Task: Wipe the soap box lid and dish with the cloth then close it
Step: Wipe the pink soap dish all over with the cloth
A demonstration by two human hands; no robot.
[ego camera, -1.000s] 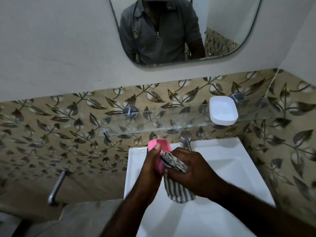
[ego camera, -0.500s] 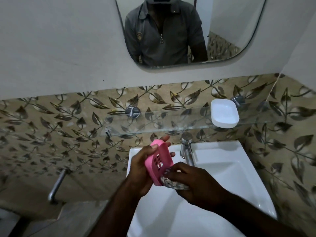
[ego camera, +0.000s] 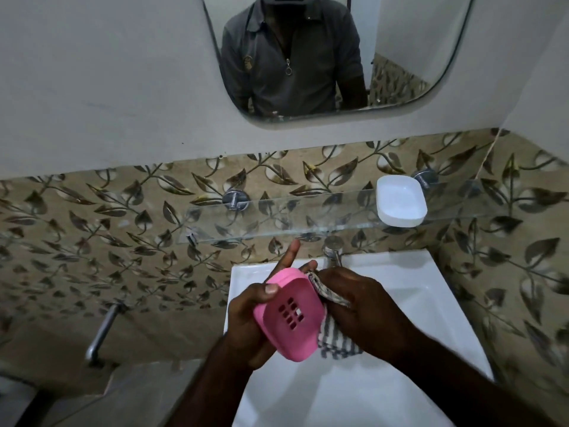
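My left hand (ego camera: pixel 246 322) holds the pink soap dish (ego camera: pixel 291 315) over the sink, its slotted inside tilted toward me, thumb on the upper rim and index finger pointing up. My right hand (ego camera: pixel 366 309) grips the grey-and-white striped cloth (ego camera: pixel 334 335) and presses it against the dish's right edge and underside. Part of the cloth hangs below the dish. The white soap box lid (ego camera: pixel 400 204) lies open side up on the right end of the glass shelf (ego camera: pixel 277 220).
A white sink (ego camera: pixel 415 291) is below my hands, with a chrome tap (ego camera: pixel 334 251) at its back edge. A mirror (ego camera: pixel 400 41) hangs above the leaf-patterned tiles. A metal pipe (ego camera: pixel 103 331) sticks out of the wall at lower left.
My left hand has turned the pink dish so its slotted inside faces me. The cloth in my right hand has shifted from the dish's bottom end to its right edge and underside.
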